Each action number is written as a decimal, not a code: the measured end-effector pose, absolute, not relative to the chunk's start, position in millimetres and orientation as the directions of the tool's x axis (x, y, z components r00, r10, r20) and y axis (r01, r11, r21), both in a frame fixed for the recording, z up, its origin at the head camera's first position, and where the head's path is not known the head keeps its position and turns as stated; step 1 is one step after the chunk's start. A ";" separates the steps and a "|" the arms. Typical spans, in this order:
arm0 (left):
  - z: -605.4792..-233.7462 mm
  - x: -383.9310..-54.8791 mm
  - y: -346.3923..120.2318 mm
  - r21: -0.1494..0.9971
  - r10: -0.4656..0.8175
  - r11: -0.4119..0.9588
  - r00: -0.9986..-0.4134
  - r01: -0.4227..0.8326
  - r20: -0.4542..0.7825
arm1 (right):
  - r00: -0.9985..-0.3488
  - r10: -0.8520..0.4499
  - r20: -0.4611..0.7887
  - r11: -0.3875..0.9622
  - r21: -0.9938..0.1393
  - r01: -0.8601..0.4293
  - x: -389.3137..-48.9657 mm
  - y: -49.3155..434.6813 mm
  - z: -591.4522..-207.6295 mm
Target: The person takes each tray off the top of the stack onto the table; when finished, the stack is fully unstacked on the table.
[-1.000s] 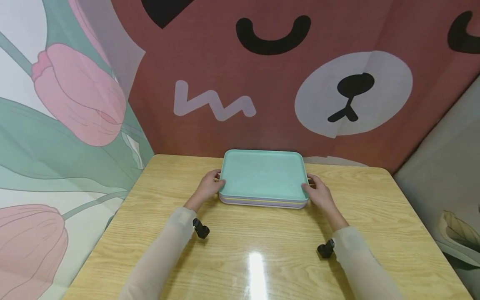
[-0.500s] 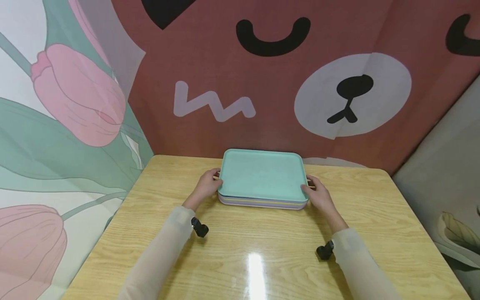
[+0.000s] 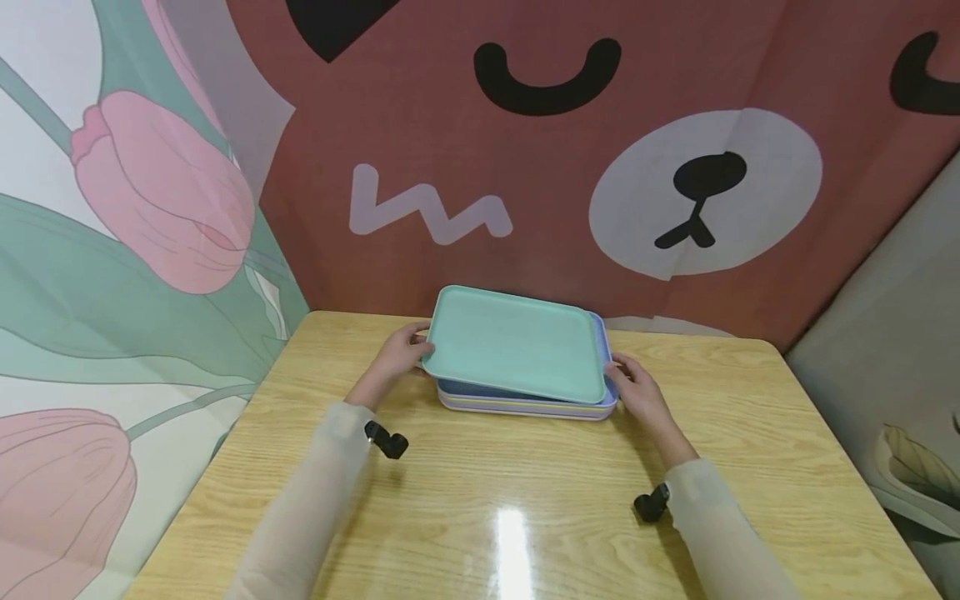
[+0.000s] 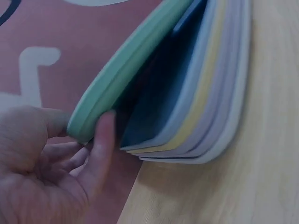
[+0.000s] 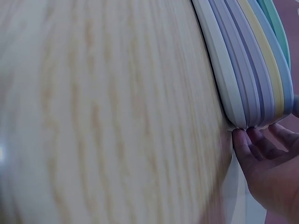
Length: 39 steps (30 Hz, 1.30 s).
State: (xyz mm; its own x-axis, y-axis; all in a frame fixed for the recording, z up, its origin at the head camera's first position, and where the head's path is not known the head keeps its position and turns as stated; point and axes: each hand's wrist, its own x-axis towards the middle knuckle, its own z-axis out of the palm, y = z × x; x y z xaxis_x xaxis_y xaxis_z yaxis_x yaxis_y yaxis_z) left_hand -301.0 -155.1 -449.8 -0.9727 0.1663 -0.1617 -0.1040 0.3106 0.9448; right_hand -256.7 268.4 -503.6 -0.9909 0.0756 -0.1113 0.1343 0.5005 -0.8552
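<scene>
Head view: the left hand [image 3: 396,354] pinched the green tray [image 3: 517,343] by its raised end, presumably to clear the stack [image 3: 480,402] beneath, whose opposite end the right hand [image 3: 639,388] gripped, seemingly steadying it on the table [image 3: 450,483].

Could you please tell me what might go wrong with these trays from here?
The mint-green tray is tilted, held up only at its left end by the left grip, so it could slip and drop onto the blue tray beneath. Its low right end might scrape that tray. The lower stack could shift if the right grip, at its right end, slackens.
</scene>
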 end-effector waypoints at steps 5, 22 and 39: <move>-445.9 -297.7 -167.3 0.973 0.246 0.148 -0.946 -0.178 -0.210 | -0.991 0.064 -0.115 0.481 -0.867 0.131 -256.7 269.4 -505.9; -443.3 -288.4 -204.8 0.976 0.287 -0.006 -0.935 -0.219 -0.208 | -0.984 0.040 -0.172 0.240 -0.955 0.176 -254.9 269.4 -508.7; -439.1 -280.5 -275.4 0.983 0.255 0.002 -0.950 -0.185 -0.180 | -0.985 0.037 -0.169 0.231 -0.958 0.173 -254.5 270.0 -512.0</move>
